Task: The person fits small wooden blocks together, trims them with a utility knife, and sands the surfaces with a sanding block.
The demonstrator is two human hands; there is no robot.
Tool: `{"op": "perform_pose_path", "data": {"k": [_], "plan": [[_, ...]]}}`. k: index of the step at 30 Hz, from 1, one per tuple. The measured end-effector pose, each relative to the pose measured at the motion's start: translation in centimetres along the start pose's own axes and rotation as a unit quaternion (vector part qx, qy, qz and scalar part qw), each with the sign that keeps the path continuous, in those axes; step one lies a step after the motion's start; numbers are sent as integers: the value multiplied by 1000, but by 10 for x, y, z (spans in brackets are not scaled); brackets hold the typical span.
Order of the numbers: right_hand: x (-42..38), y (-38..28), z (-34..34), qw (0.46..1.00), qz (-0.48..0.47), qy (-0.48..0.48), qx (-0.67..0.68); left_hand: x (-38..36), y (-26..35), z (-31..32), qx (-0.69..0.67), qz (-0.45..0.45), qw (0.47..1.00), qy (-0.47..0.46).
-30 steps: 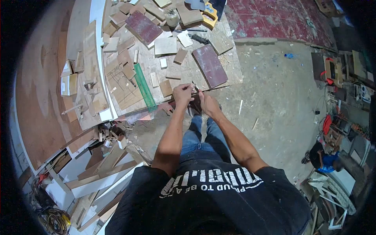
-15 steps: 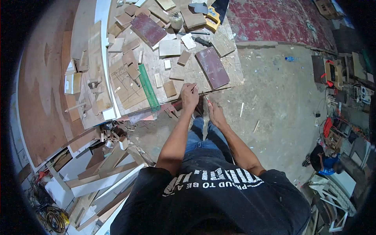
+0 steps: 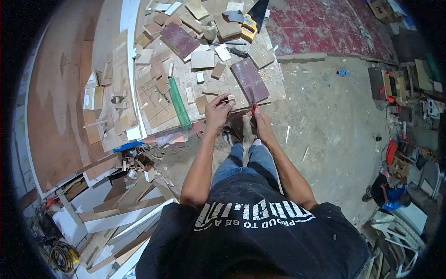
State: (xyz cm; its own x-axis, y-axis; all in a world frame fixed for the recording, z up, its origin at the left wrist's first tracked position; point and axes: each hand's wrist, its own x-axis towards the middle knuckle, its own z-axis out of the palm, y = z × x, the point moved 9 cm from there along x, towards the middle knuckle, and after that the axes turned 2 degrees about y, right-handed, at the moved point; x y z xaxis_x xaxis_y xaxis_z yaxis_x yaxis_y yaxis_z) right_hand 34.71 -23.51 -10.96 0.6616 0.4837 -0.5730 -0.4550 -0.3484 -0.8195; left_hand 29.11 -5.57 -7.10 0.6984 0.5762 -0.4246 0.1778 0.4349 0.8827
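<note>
Between the thumb and fingers of my left hand (image 3: 217, 114) is a small pale wood piece (image 3: 231, 97), held near the front edge of the workbench (image 3: 274, 90). My right hand (image 3: 261, 124) is wrapped round a red-handled bladed tool (image 3: 254, 107). Its narrow dark blade points away from me and overlaps a maroon-faced board (image 3: 253, 80) in this view. Close to my left hand on the bench lie a small brown wood block (image 3: 201, 104) and a pale wood strip (image 3: 190, 95). A green ruler (image 3: 179, 104) lies further left.
A yellow-handled saw (image 3: 249, 29) and many wood offcuts cover the back of the bench. Scrap boards (image 3: 121, 209) are piled on the floor at lower left. Another person (image 3: 395, 195) is low down at far right, near stacked materials.
My right hand has risen, and the tool's blade has swung away from the wood piece to point forward. My left hand has shifted slightly left, turning the piece up into view.
</note>
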Motion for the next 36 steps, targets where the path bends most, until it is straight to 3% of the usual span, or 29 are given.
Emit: {"op": "perform_pose_path", "data": {"k": [1, 8, 10, 12, 14, 15, 16, 17, 19, 23, 26, 36], "plan": [[-1, -15, 1, 997, -72, 0, -11, -5, 8, 1, -7, 8, 1000, -4], [-33, -70, 19, 990, -131, -53, -25, -40, 42, 5, -51, -9, 999, -11], [-45, -91, 23, 978, -207, -26, -22, -43, 51, 6, -46, 31, 998, -6], [-46, -89, 23, 978, -205, -24, -29, -41, 55, 5, -41, 69, 997, -1], [-42, -81, 20, 979, -198, -21, -36, -32, 43, -7, 42, 73, 994, 66], [-33, -64, 18, 984, -132, -26, -113, -23, 36, -7, 42, 69, 995, 66], [-25, -40, 16, 980, -62, -31, -188, -17, 38, -9, 223, 121, 962, 97], [-16, -20, 17, 981, -54, -31, -186, -12, 38, -6, 397, 169, 894, 120], [7, 3, 21, 971, -132, 1, -198, 11, 4, -11, 424, 167, 884, 103], [26, 34, 26, 971, -124, 14, -202, 37, -35, -9, 511, 167, 840, 73], [36, 47, 35, 981, -99, -13, -169, 39, -46, -7, 508, 163, 844, 56], [37, 56, 44, 984, -116, 26, -130, 42, -59, -20, 444, 121, 884, 81]]}}
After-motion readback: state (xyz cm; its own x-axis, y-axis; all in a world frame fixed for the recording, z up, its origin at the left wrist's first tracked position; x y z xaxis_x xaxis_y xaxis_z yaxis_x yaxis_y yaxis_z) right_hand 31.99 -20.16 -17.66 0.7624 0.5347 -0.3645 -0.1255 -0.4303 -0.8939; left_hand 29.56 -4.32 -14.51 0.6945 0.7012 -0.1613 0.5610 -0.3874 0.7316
